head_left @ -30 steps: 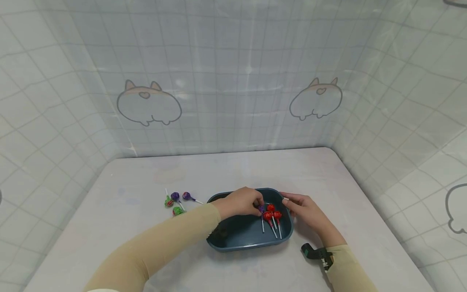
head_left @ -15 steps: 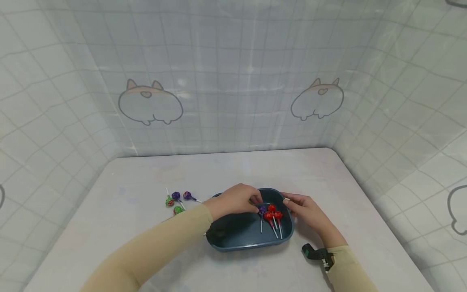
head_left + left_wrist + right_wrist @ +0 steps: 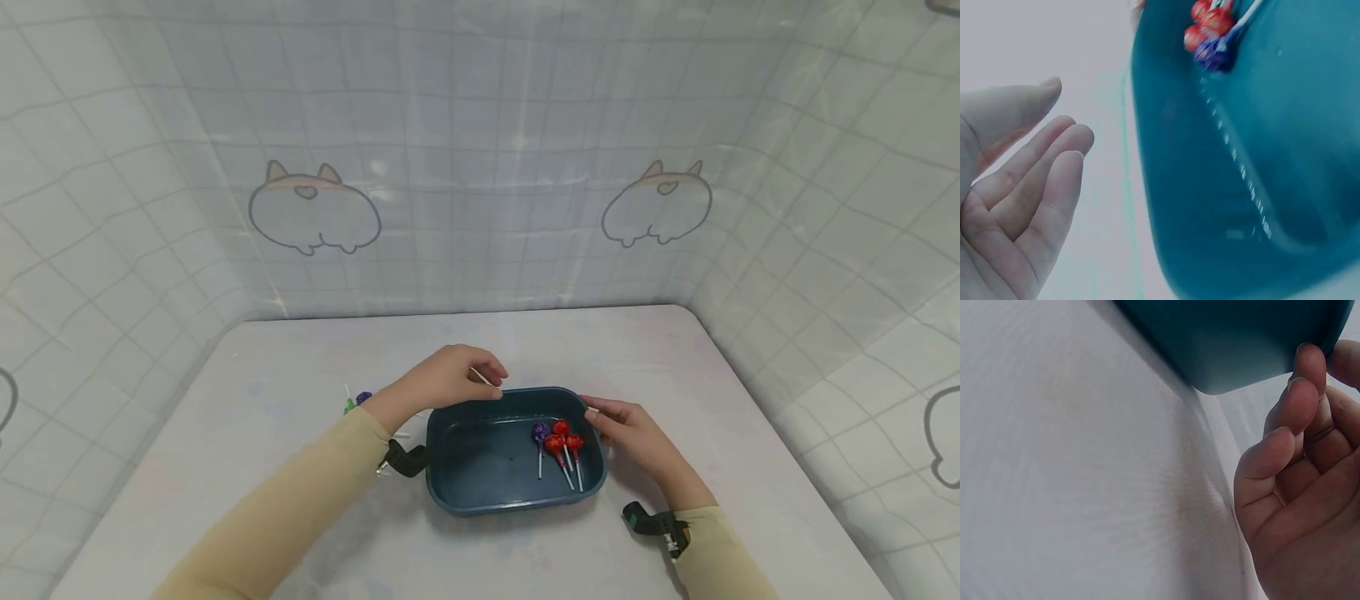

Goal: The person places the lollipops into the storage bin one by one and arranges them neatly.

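Observation:
A dark teal plastic tray [image 3: 480, 492] stands on the table. Inside its right part lie three red lollipops [image 3: 554, 445] and one purple lollipop [image 3: 540, 432], sticks pointing toward me. My left hand [image 3: 442, 379] hovers over the tray's far left rim; the left wrist view shows its thumb and relaxed fingers [image 3: 1063, 181] apart, holding nothing. My right hand [image 3: 637, 437] pinches the tray's right rim, thumb on top and fingertips [image 3: 1310, 365] against the outer wall.
Left of the tray, a green lollipop [image 3: 349, 406] and a purple lollipop [image 3: 364, 397] lie on the table [image 3: 300, 358], partly hidden by my left arm. White sticks show beside my wrist. A tiled curtain [image 3: 480, 167] encloses the table's back and sides.
My left hand has let go of the purple lollipop, which stays beside the red ones, and has moved up and left out of the tray. My right hand keeps its grip.

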Motion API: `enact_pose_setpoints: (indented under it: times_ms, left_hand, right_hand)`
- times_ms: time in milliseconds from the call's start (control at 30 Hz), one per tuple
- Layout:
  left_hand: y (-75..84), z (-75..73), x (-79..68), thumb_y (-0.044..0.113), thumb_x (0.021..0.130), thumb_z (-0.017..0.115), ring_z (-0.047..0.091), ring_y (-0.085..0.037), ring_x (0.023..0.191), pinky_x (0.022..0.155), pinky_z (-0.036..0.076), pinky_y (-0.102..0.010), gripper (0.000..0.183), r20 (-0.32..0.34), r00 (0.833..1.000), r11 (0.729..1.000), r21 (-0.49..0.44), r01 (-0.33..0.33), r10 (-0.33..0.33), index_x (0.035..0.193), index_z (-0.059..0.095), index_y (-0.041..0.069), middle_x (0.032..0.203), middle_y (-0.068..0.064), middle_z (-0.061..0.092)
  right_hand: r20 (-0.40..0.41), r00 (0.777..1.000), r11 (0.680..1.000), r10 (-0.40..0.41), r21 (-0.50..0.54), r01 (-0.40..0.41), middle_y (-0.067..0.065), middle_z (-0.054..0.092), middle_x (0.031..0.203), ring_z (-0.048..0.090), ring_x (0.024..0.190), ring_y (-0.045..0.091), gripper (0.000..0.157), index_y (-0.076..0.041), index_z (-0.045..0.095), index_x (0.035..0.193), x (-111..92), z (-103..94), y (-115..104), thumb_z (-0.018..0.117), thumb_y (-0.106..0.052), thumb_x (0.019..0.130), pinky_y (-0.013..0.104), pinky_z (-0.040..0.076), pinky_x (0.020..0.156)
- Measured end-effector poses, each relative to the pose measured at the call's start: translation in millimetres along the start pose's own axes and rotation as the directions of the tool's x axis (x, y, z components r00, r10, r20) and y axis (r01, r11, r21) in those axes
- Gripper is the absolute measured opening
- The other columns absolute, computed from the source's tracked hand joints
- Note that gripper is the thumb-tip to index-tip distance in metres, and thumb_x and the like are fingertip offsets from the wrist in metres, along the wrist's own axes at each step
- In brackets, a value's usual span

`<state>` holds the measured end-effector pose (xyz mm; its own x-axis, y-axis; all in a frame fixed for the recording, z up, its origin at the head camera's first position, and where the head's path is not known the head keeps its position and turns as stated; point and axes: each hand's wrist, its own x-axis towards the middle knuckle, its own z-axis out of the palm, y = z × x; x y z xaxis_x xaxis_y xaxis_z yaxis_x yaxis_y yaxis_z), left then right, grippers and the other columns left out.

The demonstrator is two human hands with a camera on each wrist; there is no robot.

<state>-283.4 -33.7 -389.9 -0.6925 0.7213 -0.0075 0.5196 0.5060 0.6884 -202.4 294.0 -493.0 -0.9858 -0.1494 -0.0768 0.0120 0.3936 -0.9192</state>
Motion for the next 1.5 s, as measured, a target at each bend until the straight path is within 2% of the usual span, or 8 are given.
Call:
enact_pose_setpoints:
  times_ms: [167, 300, 600, 933, 1067, 1267, 1400, 1500]
  left_hand:
    - [-9.5, -15.4, -11.3, 0.026, 0.09, 0.076, 0.067, -0.01, 0.098, 0.084, 0.055, -0.03, 0.027, -0.053, 0.998, 1.0, -0.002, 0.025, -0.025, 0.115, 0.07, 0.019, 0.103, 0.007, 0.07]
    - [-21.2, -22.6, -20.0, 0.027, 0.09, 0.076, 0.067, -0.012, 0.1, 0.086, 0.054, -0.033, 0.028, -0.091, 0.993, 0.997, 0.006, 0.073, -0.072, 0.116, 0.069, 0.02, 0.104, 0.009, 0.069]
    - [-56.2, -31.8, -44.2, 0.034, 0.089, 0.075, 0.065, -0.015, 0.102, 0.089, 0.053, -0.039, 0.03, -0.146, 0.976, 0.987, -0.008, 0.16, -0.159, 0.117, 0.069, 0.022, 0.105, 0.009, 0.069]
    - [-85.2, -41.6, -88.3, 0.036, 0.09, 0.074, 0.064, -0.02, 0.105, 0.088, 0.052, -0.042, 0.031, -0.218, 0.938, 0.963, -0.047, 0.265, -0.269, 0.118, 0.069, 0.023, 0.107, 0.007, 0.069]
    - [-96.0, -42.3, -104.5, 0.034, 0.091, 0.074, 0.065, -0.022, 0.104, 0.083, 0.054, -0.041, 0.033, -0.249, 0.924, 0.957, -0.061, 0.285, -0.291, 0.119, 0.069, 0.018, 0.109, 0.003, 0.069]
    - [-111.5, -38.6, -125.8, 0.037, 0.091, 0.073, 0.064, -0.023, 0.103, 0.087, 0.053, -0.043, 0.041, -0.28, 0.903, 0.946, -0.089, 0.312, -0.325, 0.122, 0.068, 0.011, 0.108, 0.002, 0.069]
    - [-120.7, -34.0, -145.3, 0.037, 0.09, 0.073, 0.064, -0.024, 0.103, 0.089, 0.051, -0.046, 0.04, -0.301, 0.88, 0.93, -0.121, 0.347, -0.367, 0.121, 0.068, 0.012, 0.109, 0.001, 0.069]
    - [-127.4, -28.8, -160.9, 0.037, 0.091, 0.073, 0.064, -0.023, 0.101, 0.086, 0.053, -0.043, 0.038, -0.306, 0.863, 0.916, -0.151, 0.373, -0.402, 0.12, 0.069, 0.013, 0.11, 0.0, 0.069]
  right_hand:
    - [0.004, 1.0, 1.0, -0.007, 0.008, 0.007, 0.009, 0.065, 0.091, 0.058, 0.074, 0.027, 0.048, -0.016, 0.061, 0.137, 1.0, -1.3, -0.6, 0.062, -0.043, 0.097, 0.035, 0.049, 0.066]
    - [0.01, 1.0, 1.0, -0.004, 0.016, 0.004, 0.009, 0.066, 0.093, 0.058, 0.075, 0.027, 0.049, -0.015, 0.061, 0.137, 1.2, -0.9, 0.1, 0.062, -0.043, 0.097, 0.035, 0.05, 0.066]
    - [0.014, 1.0, 1.0, -0.002, 0.017, 0.002, 0.01, 0.061, 0.08, 0.057, 0.075, 0.026, 0.047, -0.014, 0.061, 0.136, -1.6, 0.6, 5.6, 0.061, -0.042, 0.098, 0.035, 0.048, 0.067]
    - [-0.002, 1.0, 0.999, 0.029, 0.014, -0.029, 0.009, 0.066, 0.092, 0.059, 0.076, 0.027, 0.048, -0.016, 0.061, 0.136, -2.2, 3.0, 2.2, 0.062, -0.044, 0.097, 0.034, 0.05, 0.066]
    - [-0.004, 1.0, 1.0, 0.024, 0.013, -0.024, 0.01, 0.067, 0.098, 0.059, 0.078, 0.028, 0.048, -0.015, 0.061, 0.136, -2.2, 1.8, 1.0, 0.062, -0.043, 0.097, 0.036, 0.05, 0.067]
    - [-0.005, 1.0, 0.999, 0.028, 0.026, -0.028, 0.008, 0.067, 0.117, 0.059, 0.082, 0.029, 0.049, -0.014, 0.061, 0.136, -1.7, 0.8, -0.2, 0.062, -0.043, 0.097, 0.036, 0.051, 0.071]
    - [-0.002, 0.999, 0.999, 0.039, 0.025, -0.039, 0.009, 0.067, 0.117, 0.059, 0.082, 0.028, 0.049, -0.014, 0.061, 0.136, -1.5, 2.4, -0.5, 0.063, -0.043, 0.097, 0.036, 0.051, 0.071]
    - [0.0, 0.999, 0.999, 0.044, 0.025, -0.044, 0.009, 0.067, 0.117, 0.06, 0.082, 0.028, 0.048, -0.014, 0.061, 0.136, -2.0, 3.8, -1.5, 0.063, -0.042, 0.097, 0.036, 0.051, 0.071]
